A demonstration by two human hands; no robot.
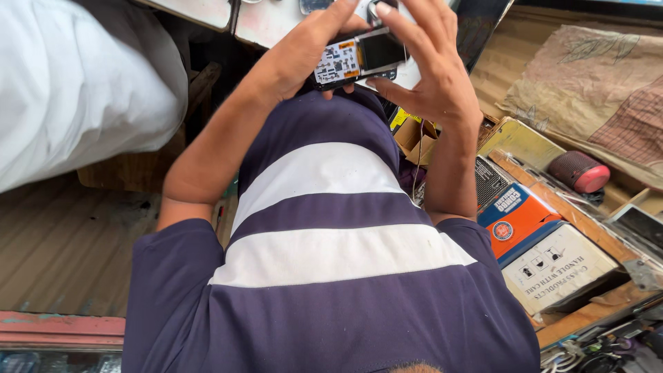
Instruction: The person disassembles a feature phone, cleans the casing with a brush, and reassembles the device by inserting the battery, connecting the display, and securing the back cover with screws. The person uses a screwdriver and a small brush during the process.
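Holding a small opened handset with bare circuit board and dark screen (pixel 359 56) up in front of the chest, both hands on it. Left hand (pixel 293 59) grips the board end, fingers clamped around its edge. Right hand (pixel 431 69) cups the screen end, fingertips (pixel 381 10) curled over the top, thumb under the lower edge. Looks like the inspection or seating stage on the exposed board. Next move likely needs a steady pinch on one end so the other hand can work a part loose. White-topped table (pixel 269 24) behind the handset is cut off at the frame edge. Back of the handset is hidden by the palms. Orange and white cardboard box (pixel 545 252) and red round speaker (pixel 579 171) sit to the right.
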